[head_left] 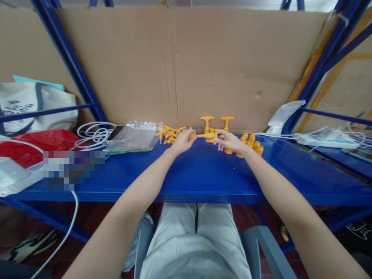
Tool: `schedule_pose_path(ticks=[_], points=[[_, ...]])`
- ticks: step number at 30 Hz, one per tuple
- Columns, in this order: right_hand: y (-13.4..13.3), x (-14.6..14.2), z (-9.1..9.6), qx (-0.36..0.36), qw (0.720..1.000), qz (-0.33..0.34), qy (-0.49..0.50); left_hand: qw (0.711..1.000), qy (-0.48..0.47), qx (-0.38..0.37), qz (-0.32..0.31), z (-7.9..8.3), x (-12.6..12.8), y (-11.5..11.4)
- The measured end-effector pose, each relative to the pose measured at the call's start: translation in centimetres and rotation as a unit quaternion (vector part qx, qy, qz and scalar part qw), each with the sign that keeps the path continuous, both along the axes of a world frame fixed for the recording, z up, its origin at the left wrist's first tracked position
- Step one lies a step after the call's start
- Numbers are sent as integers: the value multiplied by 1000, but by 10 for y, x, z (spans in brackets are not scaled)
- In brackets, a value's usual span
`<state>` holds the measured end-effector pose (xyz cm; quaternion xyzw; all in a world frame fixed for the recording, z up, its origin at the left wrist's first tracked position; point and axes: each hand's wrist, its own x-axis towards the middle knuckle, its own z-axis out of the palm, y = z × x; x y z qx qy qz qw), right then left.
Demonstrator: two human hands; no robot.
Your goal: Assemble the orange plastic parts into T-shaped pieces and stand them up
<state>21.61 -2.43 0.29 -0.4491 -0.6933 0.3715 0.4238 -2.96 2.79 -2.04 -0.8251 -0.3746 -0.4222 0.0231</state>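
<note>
Near the back of the blue shelf, my left hand (183, 141) is closed around one end of an orange threaded rod (199, 136); its fingers hide that end. The rod's other end meets an orange cylindrical piece (210, 135), which the fingers of my right hand (230, 142) grip from the right. Whether the thread is inside the cylinder I cannot tell. Just behind stand two orange T-handled pieces, one on the left (207, 123) and one on the right (226, 122). Loose orange parts (169, 133) lie beside my left hand. Several rounded orange pieces (257, 147) sit by my right wrist.
A cardboard sheet (226, 66) walls off the back of the blue shelf (197, 174). Clear plastic bags (136, 137), coiled white cable (93, 133) and a red bag (40, 145) are on the left. At right lie a white power strip (325, 139) and cables. Blue posts flank both sides.
</note>
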Motion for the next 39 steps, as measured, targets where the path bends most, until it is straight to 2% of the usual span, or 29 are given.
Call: schedule_pose_path(ticks=[4,12,23,39], points=[[-3,-1,5,-21,1000,11,-20,1000,2,1,-3,1,1,-2],[-6,-4,7,-60,997,-41,-28,1000,4,9,-6,1,3,-2],[-1,-2,0,18,999,-30,1,1000,5,-2,-6,2,3,-4],[-9,-10,9,-46,996,-71,-19,999,32,7,4,4,6,-10]])
